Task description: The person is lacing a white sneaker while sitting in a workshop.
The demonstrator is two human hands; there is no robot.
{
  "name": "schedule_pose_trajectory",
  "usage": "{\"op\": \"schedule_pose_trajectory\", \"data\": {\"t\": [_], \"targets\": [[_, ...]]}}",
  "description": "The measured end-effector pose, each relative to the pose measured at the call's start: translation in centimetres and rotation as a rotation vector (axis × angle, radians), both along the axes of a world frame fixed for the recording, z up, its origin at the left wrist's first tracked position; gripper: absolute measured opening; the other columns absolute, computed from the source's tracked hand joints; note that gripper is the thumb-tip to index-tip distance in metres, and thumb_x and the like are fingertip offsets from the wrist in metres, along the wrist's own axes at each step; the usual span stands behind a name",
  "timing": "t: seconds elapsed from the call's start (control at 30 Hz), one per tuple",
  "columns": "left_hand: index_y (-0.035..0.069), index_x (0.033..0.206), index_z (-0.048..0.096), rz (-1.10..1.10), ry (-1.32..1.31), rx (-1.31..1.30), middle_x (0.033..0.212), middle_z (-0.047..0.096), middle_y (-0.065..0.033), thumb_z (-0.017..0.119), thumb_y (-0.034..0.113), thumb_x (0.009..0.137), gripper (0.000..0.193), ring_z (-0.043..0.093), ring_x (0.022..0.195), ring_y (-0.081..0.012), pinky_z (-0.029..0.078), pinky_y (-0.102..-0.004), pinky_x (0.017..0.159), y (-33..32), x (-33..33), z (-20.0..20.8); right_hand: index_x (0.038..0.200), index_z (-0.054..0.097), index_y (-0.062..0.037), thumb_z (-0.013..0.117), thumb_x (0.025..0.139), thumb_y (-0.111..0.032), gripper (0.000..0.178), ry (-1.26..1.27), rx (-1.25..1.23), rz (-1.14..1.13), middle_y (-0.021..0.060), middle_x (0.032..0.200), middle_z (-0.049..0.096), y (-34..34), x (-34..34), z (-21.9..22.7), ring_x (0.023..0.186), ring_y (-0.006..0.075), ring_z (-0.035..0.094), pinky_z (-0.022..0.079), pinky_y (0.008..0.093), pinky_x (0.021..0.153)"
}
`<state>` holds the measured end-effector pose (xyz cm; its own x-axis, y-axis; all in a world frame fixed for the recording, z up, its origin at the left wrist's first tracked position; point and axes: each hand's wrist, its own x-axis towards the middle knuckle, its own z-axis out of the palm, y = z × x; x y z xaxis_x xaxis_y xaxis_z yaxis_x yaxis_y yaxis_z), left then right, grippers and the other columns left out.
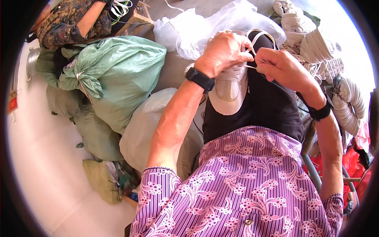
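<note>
the pale shoe (228, 96) rests on the black trousers (268, 106), toe toward the purple shirt (248, 177); left hand (227, 51) and right hand (281, 68) each have a pinched grip on white lace (256, 38)

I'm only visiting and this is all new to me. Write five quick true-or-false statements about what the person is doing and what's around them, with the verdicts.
1. The left hand and right hand are both at the white lace. True.
2. The shoe's toe points away from the person. False: the shoe has its toe toward the person's belly.
3. Each wrist wears a black band. True.
4. The big green sack lies on the person's right. False: the green sack is on the left.
5. The shirt is plain yellow. False: the shirt is purple and patterned.
</note>
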<state>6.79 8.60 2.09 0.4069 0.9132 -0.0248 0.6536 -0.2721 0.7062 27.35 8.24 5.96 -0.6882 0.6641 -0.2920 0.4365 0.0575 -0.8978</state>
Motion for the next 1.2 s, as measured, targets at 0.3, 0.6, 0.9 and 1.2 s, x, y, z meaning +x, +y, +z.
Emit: {"op": "schedule_pose_trajectory", "data": {"t": [0.3,0.6,0.9,1.2], "targets": [[0.007,0.089,0.063,0.374,-0.689,-0.7,0.063,0.05,0.0077,0.066,0.02,0.085,0.015,0.04,0.05,-0.0008,0.032,-0.0184,0.043,-1.1,0.4,2.2,0.127,0.044,0.0,0.051,0.094,-0.02,0.039,0.974,-0.421,-0.625,0.0029,0.088,0.056,-0.1,16.8,-1.6,0.085,0.0164,0.058,0.033,0.0441,0.106],[0.005,0.091,0.057,0.331,-0.836,-0.619,0.064,0.046,0.0035,0.055,0.02,0.093,0.016,0.042,0.051,-0.0039,0.038,-0.0184,0.045,-0.9,0.0,0.0,0.13,0.039,0.0063,0.043,0.087,0.007,0.044,1.453,-0.552,-0.742,0.0078,0.092,0.05,-2.3,35.1,-2.6,0.088,0.0188,0.05,0.026,0.0506,0.11],[0.003,0.104,0.056,0.264,-0.888,-0.754,0.071,0.052,0.0,0.059,0.02,0.091,0.022,0.039,0.05,-0.0032,0.035,-0.0187,0.044,0.1,-0.5,0.7,0.094,0.053,0.0051,0.047,0.085,0.0,0.011,1.271,-0.189,-1.263,0.0111,0.084,0.057,-4.6,35.0,-1.2,0.077,0.0174,0.056,0.048,0.0302,0.065],[0.01,0.104,0.059,0.888,-1.102,0.01,0.085,0.069,-0.0083,0.055,0.016,0.092,0.014,0.036,0.042,-0.0057,0.033,-0.0244,0.043,-0.5,-11.3,4.3,0.123,0.048,0.0092,0.04,0.09,0.008,0.034,1.415,-0.411,-1.493,0.0165,0.102,0.057,-8.3,49.6,-11.8,0.098,0.0241,0.053,0.042,0.0386,0.092]]}}
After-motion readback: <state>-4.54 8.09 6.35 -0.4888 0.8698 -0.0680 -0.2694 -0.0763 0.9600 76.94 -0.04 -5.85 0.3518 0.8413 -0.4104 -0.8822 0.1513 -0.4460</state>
